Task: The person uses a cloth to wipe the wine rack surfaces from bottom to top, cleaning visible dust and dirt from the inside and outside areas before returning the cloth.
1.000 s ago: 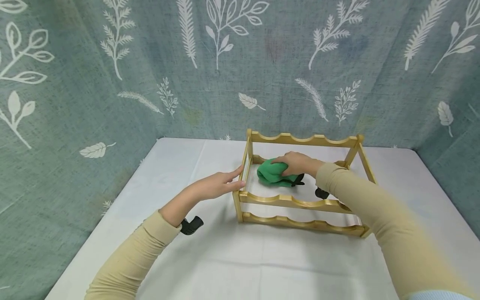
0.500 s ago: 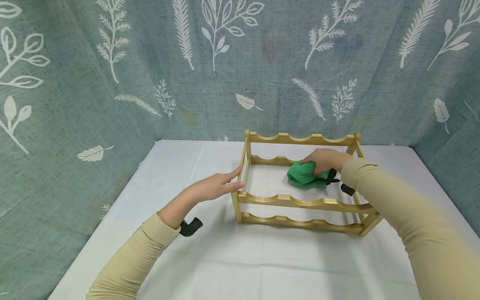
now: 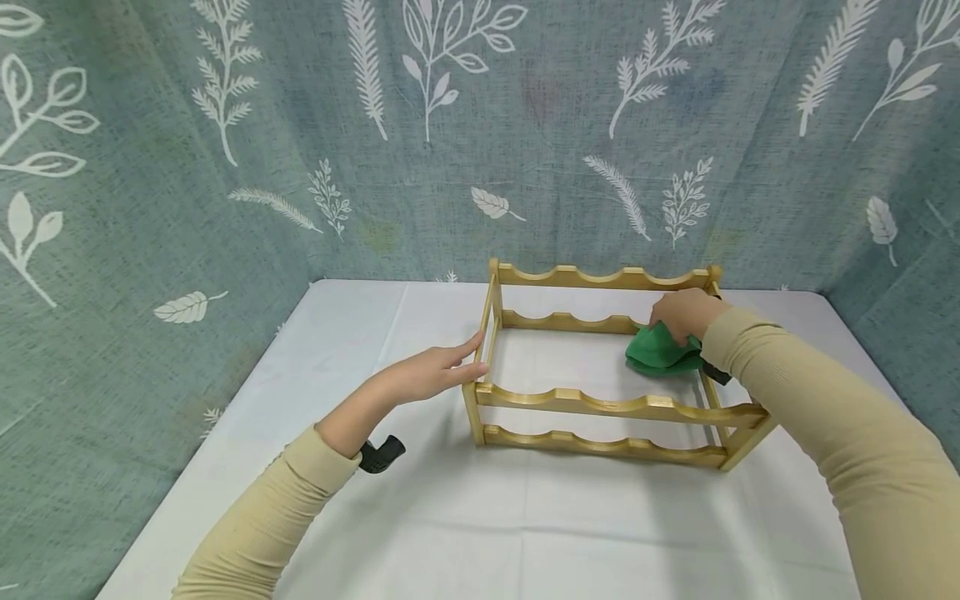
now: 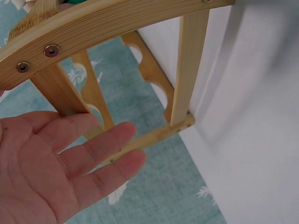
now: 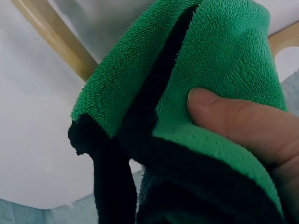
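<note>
A two-tier wooden rack (image 3: 570, 400) with scalloped rails stands on the white-covered table. My left hand (image 3: 423, 373) is at its left end, fingers mostly straight and touching the side frame. The left wrist view shows the palm and several relaxed fingers (image 4: 107, 149) beside the wood. Inside the rack's right part, my right hand (image 3: 682, 315) grips a bunched green towel (image 3: 660, 350) with dark trim. Close up in the right wrist view, the thumb (image 5: 233, 116) presses on the terry cloth; the other fingers are hidden.
A patterned blue-green curtain (image 3: 420, 167) hangs behind and beside the white table (image 3: 450, 533). The rack's upper front rail (image 3: 600, 404) lies below the right hand in the head view. Small black devices show at both wrists.
My right hand has moved to the right with the towel, from the rack's middle toward its right end. My left hand stays at the left end.
</note>
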The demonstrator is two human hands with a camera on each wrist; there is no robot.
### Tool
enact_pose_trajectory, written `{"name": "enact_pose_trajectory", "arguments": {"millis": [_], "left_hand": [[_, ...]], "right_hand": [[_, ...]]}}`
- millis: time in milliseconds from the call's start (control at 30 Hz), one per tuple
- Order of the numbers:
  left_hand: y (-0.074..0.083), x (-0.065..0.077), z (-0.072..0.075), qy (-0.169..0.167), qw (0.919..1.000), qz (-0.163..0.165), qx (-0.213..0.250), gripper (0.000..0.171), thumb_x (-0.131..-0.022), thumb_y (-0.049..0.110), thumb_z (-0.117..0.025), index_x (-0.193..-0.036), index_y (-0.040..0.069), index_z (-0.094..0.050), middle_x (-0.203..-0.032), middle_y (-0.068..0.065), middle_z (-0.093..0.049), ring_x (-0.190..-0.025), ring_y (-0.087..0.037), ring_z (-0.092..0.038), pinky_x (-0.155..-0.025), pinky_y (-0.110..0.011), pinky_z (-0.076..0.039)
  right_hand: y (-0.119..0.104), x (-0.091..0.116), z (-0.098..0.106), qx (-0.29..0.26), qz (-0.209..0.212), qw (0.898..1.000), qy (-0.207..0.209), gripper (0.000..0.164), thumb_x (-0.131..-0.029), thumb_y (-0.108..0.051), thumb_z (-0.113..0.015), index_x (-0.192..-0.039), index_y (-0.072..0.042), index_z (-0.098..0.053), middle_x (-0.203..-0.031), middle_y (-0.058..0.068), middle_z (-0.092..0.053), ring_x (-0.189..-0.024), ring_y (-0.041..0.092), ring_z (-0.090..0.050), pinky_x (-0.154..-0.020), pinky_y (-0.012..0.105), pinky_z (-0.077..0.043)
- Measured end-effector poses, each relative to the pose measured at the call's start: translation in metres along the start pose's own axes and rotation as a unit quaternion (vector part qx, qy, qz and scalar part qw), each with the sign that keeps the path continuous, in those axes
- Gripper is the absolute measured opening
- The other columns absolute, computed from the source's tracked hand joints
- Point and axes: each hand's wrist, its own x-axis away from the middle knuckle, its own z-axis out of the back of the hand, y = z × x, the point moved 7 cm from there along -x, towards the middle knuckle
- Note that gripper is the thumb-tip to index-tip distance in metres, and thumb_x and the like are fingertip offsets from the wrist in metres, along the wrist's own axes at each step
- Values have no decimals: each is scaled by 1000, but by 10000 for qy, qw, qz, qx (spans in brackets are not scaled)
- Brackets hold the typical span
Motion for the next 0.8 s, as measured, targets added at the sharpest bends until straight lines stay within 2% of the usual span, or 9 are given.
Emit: {"name": "enact_pose_trajectory", "arguments": {"millis": [133, 267, 400, 567, 700, 800], "left_hand": [[-1, -1, 0, 8, 10000, 28, 6, 72, -93, 56, -34, -148, 21, -5, -148, -12, -27, -131, -31, -34, -107, -46, -27], [-2, -1, 0, -2, 10000, 43, 36, 72, -93, 57, -34, -148, 22, -5, -148, -11, -27, -131, -31, -35, -107, -47, -27], [-3, -1, 1, -5, 10000, 12, 63, 73, -93, 57, -34, -148, 21, -5, -147, -11, -29, -130, -31, -36, -106, -47, -27], [-3, -1, 0, -6, 10000, 27, 95, 73, -92, 58, -35, -148, 22, -5, -147, -11, -28, -131, -31, -35, -107, -47, -27], [-3, -2, -1, 8, 10000, 43, 75, 74, -92, 59, -34, -148, 22, -4, -148, -13, -26, -131, -32, -34, -106, -47, -27], [-4, -2, 0, 11, 9999, 76, 93, 74, -91, 60, -34, -148, 24, -5, -148, -13, -26, -131, -31, -34, -106, -46, -28]], "right_hand": [[0, -2, -2, 87, 236, 9997, -39, 49, -76, 7, -68, -121, -10, -61, -123, 22, -54, -104, 36, -54, -80, 45, -49], [-7, -3, 1, 196, 893, 9957, 139, 49, -77, 7, -67, -122, -11, -60, -122, 17, -56, -110, 39, -51, -87, 50, -45], [-19, -3, 7, 288, 1470, 9879, 397, 46, -78, 4, -67, -121, -13, -60, -115, 15, -57, -104, 36, -54, -86, 48, -46], [-40, -7, 16, 247, 1868, 9801, 617, 46, -80, -5, -69, -124, -15, -58, -111, 14, -55, -97, 31, -56, -81, 43, -48], [-64, -17, 26, 22, 2112, 9745, 758, 54, -82, -14, -68, -133, -17, -50, -121, 19, -49, -104, 32, -53, -83, 42, -47], [-87, -26, 35, 80, 2369, 9656, 1070, 57, -84, -20, -67, -137, -19, -45, -125, 19, -45, -108, 31, -51, -86, 40, -46]]}}
